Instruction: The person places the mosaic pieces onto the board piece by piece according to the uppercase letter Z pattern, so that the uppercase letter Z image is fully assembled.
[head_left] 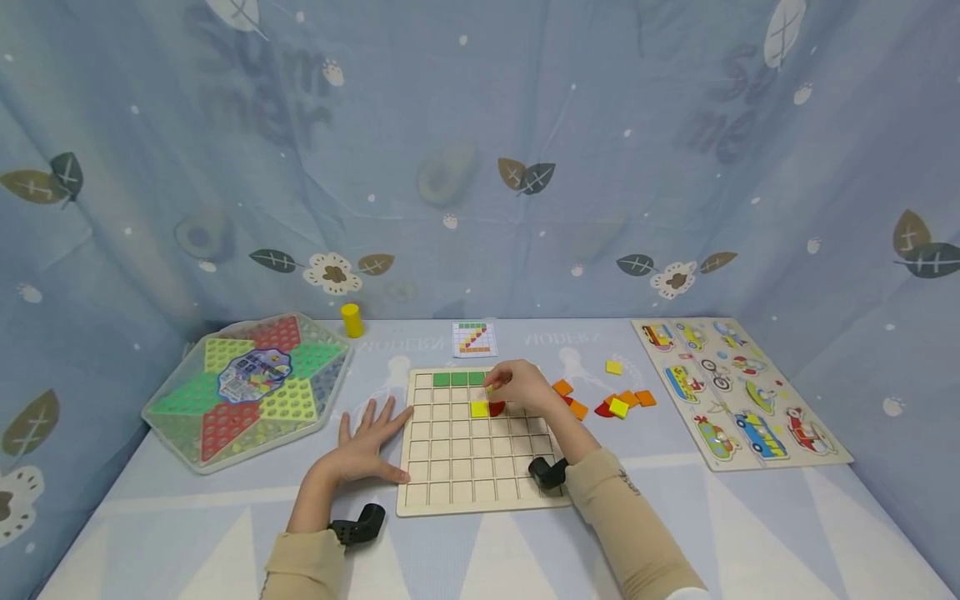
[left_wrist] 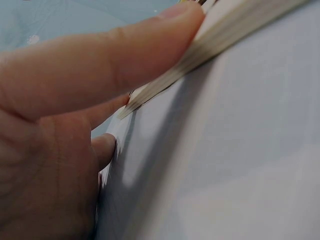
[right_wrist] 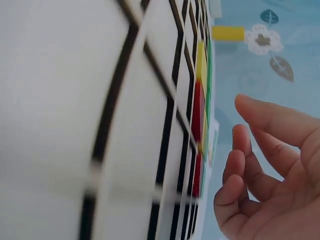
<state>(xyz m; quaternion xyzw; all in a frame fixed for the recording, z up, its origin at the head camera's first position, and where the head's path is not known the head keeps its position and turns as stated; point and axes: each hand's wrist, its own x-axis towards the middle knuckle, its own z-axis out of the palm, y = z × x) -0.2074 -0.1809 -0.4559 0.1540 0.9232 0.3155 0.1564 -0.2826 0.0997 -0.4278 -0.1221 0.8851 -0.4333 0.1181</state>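
A wooden grid board (head_left: 452,454) lies flat on the table. Along its far row are green square tiles (head_left: 460,379). A yellow tile (head_left: 479,409) and a red tile (head_left: 497,408) sit side by side nearer the middle. My right hand (head_left: 521,387) hovers over the board's far part, fingers bent loosely. In the right wrist view, no tile shows between the thumb and fingers (right_wrist: 270,165). My left hand (head_left: 363,448) lies spread on the table, with its thumb and index finger touching the board's left edge. The left wrist view shows the thumb (left_wrist: 125,55) against that edge.
Loose orange (head_left: 645,398), yellow (head_left: 613,367) and red tiles lie right of the board. A pattern card (head_left: 474,340) is behind it. A boxed peg game (head_left: 247,392) and a yellow cylinder (head_left: 352,320) stand left; a vehicle puzzle board (head_left: 738,392) lies right.
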